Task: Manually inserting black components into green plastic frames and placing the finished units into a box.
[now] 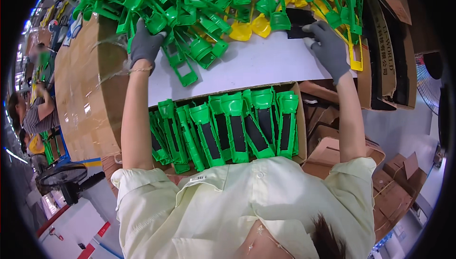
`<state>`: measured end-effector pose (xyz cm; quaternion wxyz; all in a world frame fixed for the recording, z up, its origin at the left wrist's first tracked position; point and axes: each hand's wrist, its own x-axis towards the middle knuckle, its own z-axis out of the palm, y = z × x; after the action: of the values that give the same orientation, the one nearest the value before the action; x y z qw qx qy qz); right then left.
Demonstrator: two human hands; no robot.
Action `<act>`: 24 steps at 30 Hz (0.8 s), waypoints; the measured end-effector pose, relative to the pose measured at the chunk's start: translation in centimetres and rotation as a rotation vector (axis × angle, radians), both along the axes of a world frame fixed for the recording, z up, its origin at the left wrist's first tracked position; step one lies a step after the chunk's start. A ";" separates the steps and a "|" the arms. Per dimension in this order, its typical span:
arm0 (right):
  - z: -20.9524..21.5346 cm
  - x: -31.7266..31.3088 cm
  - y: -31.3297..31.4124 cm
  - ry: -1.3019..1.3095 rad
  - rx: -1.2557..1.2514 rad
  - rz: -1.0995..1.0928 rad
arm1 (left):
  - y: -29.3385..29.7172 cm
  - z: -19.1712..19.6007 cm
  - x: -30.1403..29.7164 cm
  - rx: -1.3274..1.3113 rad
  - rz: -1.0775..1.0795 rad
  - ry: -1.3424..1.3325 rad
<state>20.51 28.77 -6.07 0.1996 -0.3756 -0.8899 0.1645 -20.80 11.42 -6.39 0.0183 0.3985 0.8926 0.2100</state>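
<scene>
Green plastic parts (199,2) lay heaped along the far edge of the white counter (256,64), too tangled to count. Among them showed at least three yellow pieces (261,25), scoop-shaped, near the middle of the heap, and one yellow frame (355,55) at the right end.

Both hands wore grey gloves. The left hand (144,44) was closed on a green part at the left side of the heap, fingers curled over it. The right hand (327,47) rested on the counter's far right, its fingertips (311,28) touching a black sheet (297,22) that lay partly under the heap; whether it gripped the sheet or only pressed it could not be told.

Nearer the person, below the counter's front edge, one cardboard box (300,116) held finished green pieces (232,126) standing in a row, each with a black panel on its face. About eight could be counted, the left ones overlapping so the number was uncertain.

One large brown carton (85,92) stood at the left of the counter. Several flattened cartons (394,192) lay on the floor to the right. One black fan (64,176) stood at the lower left, and another fan (430,85) showed at the right rim. One person in a striped top (38,116) worked at the far left.
</scene>
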 end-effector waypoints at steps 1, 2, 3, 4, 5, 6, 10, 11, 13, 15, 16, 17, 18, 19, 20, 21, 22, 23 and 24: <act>-0.7 0.2 0.5 -0.027 0.054 0.052 | -0.1 0.5 0.1 0.050 -0.025 -0.186; -1.1 0.2 0.7 -0.032 0.042 0.047 | -0.5 1.3 0.6 0.088 -0.040 -0.371; -1.2 -0.2 0.7 -0.063 0.077 0.082 | -0.8 2.3 1.1 0.119 -0.016 -0.434; -1.2 -0.5 0.6 -0.089 0.118 0.123 | -1.8 3.0 0.3 0.079 -0.072 -0.519; -1.3 -0.6 0.9 -0.087 0.115 0.128 | -2.8 3.5 -0.4 0.075 -0.068 -0.616; -1.4 -0.4 1.1 -0.127 0.090 0.148 | -3.9 4.0 -0.8 0.072 -0.063 -0.712; 0.0 -0.7 0.9 -0.273 -0.167 0.139 | -8.5 6.8 -0.3 0.094 -0.001 -0.900; -0.2 -0.5 1.1 -0.246 -0.071 0.179 | -9.8 7.2 -0.9 0.056 -0.058 -1.025; 0.6 -0.9 0.9 -0.292 -0.136 0.170 | -11.6 7.7 -0.2 0.017 -0.120 -1.154; 0.9 -0.8 0.5 -0.338 -0.201 0.153 | -12.5 8.2 2.1 0.126 -0.099 -1.277; 1.0 -0.8 0.1 -0.319 -0.183 0.164 | -12.9 8.4 2.9 0.131 -0.094 -1.276; 1.1 -0.7 -0.3 -0.301 -0.166 0.175 | -13.3 8.5 3.6 0.158 -0.088 -1.285; 1.4 -0.4 -0.6 -0.301 -0.168 0.181 | -13.5 8.5 4.4 0.184 -0.081 -1.294; 2.0 0.0 -0.9 -0.212 -0.295 0.060 | -13.8 8.4 5.4 0.247 -0.107 -1.349; 2.7 0.1 -1.5 -0.122 -0.426 -0.057 | -13.8 8.4 6.6 0.289 -0.170 -1.413; 3.8 0.1 -2.8 0.156 -0.449 -0.024 | -13.6 8.1 8.0 0.294 -0.150 -1.436; 5.0 -0.2 -4.5 0.434 -0.470 0.011 | -13.5 7.9 9.4 0.301 -0.129 -1.456; 6.0 -0.5 -6.0 0.432 -0.477 0.017 | -13.3 7.1 10.6 0.281 -0.101 -1.432; 6.7 -1.1 -7.8 0.568 -0.567 0.013 | -13.2 6.0 11.7 0.259 -0.069 -1.408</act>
<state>19.43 20.99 0.65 0.3250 -0.3498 -0.7211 0.5021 -9.10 -1.79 -0.34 0.5492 0.1955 0.6237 0.5207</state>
